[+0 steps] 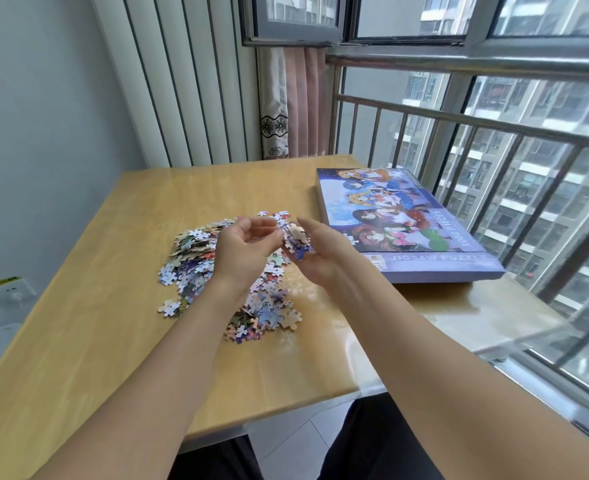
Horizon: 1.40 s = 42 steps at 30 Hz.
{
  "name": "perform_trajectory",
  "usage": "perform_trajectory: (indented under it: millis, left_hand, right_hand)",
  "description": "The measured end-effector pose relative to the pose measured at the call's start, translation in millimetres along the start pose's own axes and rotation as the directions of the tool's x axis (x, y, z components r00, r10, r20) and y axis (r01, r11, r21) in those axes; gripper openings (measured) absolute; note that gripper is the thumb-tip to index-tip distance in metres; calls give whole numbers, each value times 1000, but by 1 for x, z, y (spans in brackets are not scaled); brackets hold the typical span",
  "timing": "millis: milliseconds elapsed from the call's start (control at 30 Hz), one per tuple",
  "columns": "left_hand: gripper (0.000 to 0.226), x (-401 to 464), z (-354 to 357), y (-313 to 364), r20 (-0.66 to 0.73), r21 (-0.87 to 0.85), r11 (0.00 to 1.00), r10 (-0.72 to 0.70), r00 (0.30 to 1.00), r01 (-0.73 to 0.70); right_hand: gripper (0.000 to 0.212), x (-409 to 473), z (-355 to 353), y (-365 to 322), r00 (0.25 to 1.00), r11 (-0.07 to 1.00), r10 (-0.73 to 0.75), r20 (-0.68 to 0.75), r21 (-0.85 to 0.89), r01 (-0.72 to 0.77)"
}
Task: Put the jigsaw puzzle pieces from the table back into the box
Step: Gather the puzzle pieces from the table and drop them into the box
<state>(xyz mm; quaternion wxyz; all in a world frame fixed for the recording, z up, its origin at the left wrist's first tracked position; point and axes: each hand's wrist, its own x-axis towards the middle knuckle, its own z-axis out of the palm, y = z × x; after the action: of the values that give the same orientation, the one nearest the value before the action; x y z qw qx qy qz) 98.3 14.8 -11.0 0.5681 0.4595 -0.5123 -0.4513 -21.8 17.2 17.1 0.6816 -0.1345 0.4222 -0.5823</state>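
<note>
A heap of loose jigsaw pieces (196, 258) lies in the middle of the wooden table (78, 341). My right hand (321, 258) is raised above the heap, palm up, fingers curled round a small stack of puzzle pieces (298, 242). My left hand (244, 247) hovers beside it with fingers loosely bent; its fingertips reach toward the stack, and I cannot tell whether they touch it. The puzzle box (407, 220), purple with a cartoon picture on its lid, lies closed at the right of the table, a short way from my right hand.
A window with a metal railing (494, 133) runs along the table's right side. A curtain (293, 105) hangs at the far corner. A white wall socket (10, 291) sits on the left wall. Bare tabletop lies in front of the heap.
</note>
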Motion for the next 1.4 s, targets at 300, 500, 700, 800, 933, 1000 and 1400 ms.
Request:
perform_trajectory:
  millis: [300, 500, 700, 800, 933, 1000, 1400]
  left_hand:
    - [28, 2, 9, -2, 147, 376, 902, 167, 975, -211]
    - [75, 2, 56, -17, 669, 560, 516, 180, 721, -648]
    - [27, -3, 86, -21, 643, 524, 535, 262, 720, -663]
    - [24, 3, 94, -11, 555, 561, 556, 298, 777, -613]
    - [20, 19, 106, 14, 437, 634, 545, 333, 836, -549]
    - [21, 26, 113, 31, 382, 643, 552, 369, 847, -531]
    - [17, 29, 114, 88, 337, 561, 611, 448, 828, -558]
  right_hand:
    - [32, -28, -31, -52, 1000, 982, -30, 8, 187, 28]
    - [22, -34, -59, -75, 999, 989, -54, -6, 135, 55]
    - [27, -53, -78, -95, 993, 987, -117, -6, 107, 117]
    - [31, -62, -86, -104, 990, 977, -138, -1, 161, 136]
    - [27, -77, -86, -107, 984, 969, -172, 43, 188, 161]
    - [26, -80, -86, -107, 984, 963, -179, 25, 207, 170]
    - [38, -43, -84, -142, 948, 926, -163, -272, 291, 242]
